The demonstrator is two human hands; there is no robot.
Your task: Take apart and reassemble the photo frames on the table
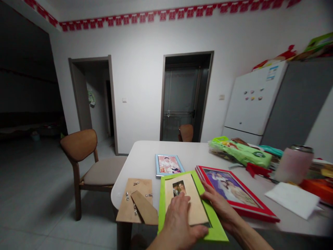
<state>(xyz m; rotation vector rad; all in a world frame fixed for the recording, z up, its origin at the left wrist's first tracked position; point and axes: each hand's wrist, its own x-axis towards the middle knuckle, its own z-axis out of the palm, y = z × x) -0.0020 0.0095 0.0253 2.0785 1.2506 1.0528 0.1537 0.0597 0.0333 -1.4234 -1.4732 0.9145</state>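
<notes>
A lime-green picture frame [215, 227] is tilted up at the near table edge. Inside it a beige sheet [194, 208] lies off-centre, with a dark gap along its right side. On that sheet is a small photo [179, 188] of two people. My left hand [179, 218] rests over the sheet, fingers stretched out and their tips at the photo's lower edge. My right hand [217, 203] grips the frame's right edge, its lower fingers hidden. To the left lies a brown frame backing board [125, 208] with metal clips and a stand leg [144, 208].
A light-blue framed photo [169, 164] lies behind, and a red framed photo [231, 187] lies right of the green frame. Further right are a green package [241, 152], a pinkish jar [295, 165] and white paper [292, 199]. A chair [104, 172] stands left of the table [140, 152].
</notes>
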